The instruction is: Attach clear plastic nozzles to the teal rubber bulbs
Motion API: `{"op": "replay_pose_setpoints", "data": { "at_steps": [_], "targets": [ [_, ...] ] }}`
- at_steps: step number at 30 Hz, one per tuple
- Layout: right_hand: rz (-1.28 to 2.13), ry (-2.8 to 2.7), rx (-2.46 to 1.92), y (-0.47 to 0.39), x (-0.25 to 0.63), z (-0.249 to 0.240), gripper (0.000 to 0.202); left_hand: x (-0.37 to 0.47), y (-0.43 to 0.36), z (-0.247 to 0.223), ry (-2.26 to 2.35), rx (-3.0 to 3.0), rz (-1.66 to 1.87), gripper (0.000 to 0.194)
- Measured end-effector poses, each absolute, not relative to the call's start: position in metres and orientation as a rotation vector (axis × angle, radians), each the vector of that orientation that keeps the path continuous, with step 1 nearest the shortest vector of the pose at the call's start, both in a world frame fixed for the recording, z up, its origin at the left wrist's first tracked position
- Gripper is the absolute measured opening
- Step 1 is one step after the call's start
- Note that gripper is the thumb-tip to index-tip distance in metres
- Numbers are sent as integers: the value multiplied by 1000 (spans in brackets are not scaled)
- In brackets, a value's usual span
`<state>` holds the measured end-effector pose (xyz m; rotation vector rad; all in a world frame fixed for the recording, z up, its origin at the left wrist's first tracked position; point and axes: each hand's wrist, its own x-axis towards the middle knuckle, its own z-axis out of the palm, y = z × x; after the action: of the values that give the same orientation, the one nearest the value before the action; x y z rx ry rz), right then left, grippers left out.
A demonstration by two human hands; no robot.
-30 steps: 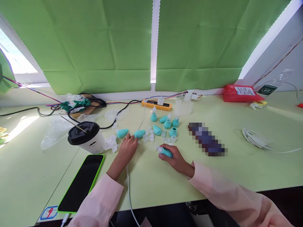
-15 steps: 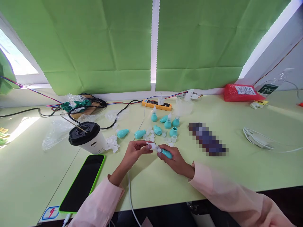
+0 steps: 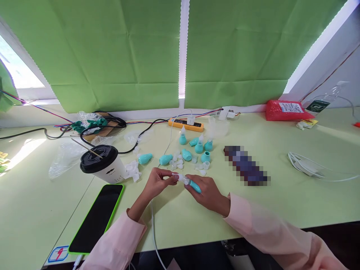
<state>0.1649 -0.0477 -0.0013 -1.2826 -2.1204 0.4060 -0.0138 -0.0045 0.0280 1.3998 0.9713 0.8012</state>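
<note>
My right hand (image 3: 210, 193) is closed around a turquoise squeeze bulb (image 3: 195, 186), which looks like part of a nasal aspirator. A translucent nozzle piece (image 3: 181, 178) sits at the bulb's upper left end, and the thumb and fingers of my left hand (image 3: 158, 183) pinch it. Whether the nozzle is seated in the bulb cannot be made out. Beyond my hands lie more turquoise bulbs (image 3: 165, 159), some on their sides. A few stand upright with clear tips, such as the tipped bulb (image 3: 199, 146). Small clear plastic parts (image 3: 179, 165) are scattered among them.
A lidded paper cup (image 3: 112, 173) with a straw stands at the left, behind a green-cased phone (image 3: 97, 219). Farther back are a yellow power strip (image 3: 185, 125) and black cable. To the right lie a pixelated object (image 3: 246, 165), white cable (image 3: 305, 168) and red package (image 3: 285, 110).
Both hands have shifted slightly left, still holding the nozzle and bulb end to end. My right hand has turned a little, with its fingers closer around the joint. Other items look the same.
</note>
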Motion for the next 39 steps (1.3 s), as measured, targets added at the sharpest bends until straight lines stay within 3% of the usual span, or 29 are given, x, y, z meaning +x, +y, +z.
{"op": "replay_pose_setpoints", "data": {
  "at_steps": [11, 27, 34, 39],
  "targets": [
    [323, -2162, -1151, -43, 169, -2, 25, -17, 0, 30, 788, 1408, 664, 24],
    [546, -2140, -1193, -43, 170, 9, 21, -12, -2, 27, 785, 1377, 734, 21],
    [668, -2085, -1190, -43, 169, 19, 14, 7, -15, 20, 914, 1313, 1037, 25],
    [493, -1972, -1111, -32, 177, 27, 14, -3, -4, 14, 1166, 1707, 1247, 32]
  ]
}}
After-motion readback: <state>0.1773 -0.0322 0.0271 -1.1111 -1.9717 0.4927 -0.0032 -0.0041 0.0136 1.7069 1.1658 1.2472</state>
